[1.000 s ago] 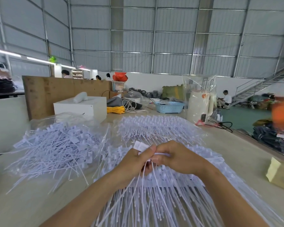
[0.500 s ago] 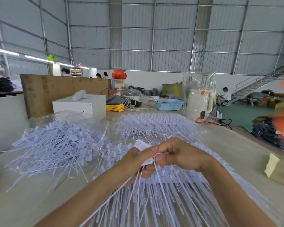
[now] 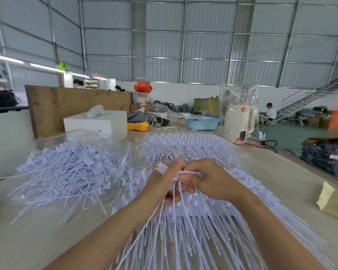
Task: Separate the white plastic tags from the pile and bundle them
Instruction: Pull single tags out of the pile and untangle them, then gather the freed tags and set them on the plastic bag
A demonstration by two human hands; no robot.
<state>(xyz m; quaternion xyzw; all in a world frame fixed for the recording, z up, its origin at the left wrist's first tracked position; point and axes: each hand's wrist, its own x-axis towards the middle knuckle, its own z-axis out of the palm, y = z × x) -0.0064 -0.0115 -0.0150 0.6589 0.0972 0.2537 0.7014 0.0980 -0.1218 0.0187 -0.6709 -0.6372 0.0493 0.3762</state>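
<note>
Head view: both forearms reach forward over the bench (image 3: pixel 277 178). The left hand (image 3: pixel 162 184) grips a small bunch of tags (image 3: pixel 176 193), tails hanging toward the camera. The right hand (image 3: pixel 209 181), fingers curled, pinches the bunch's top. Below lies the pile (image 3: pixel 193 227).

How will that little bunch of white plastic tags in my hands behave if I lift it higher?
The tags look thin and springy, so the tails would probably droop and fan. Probably very light. Pinched between left hand and right hand, smooth strands might slip if the grip loosens.
</note>
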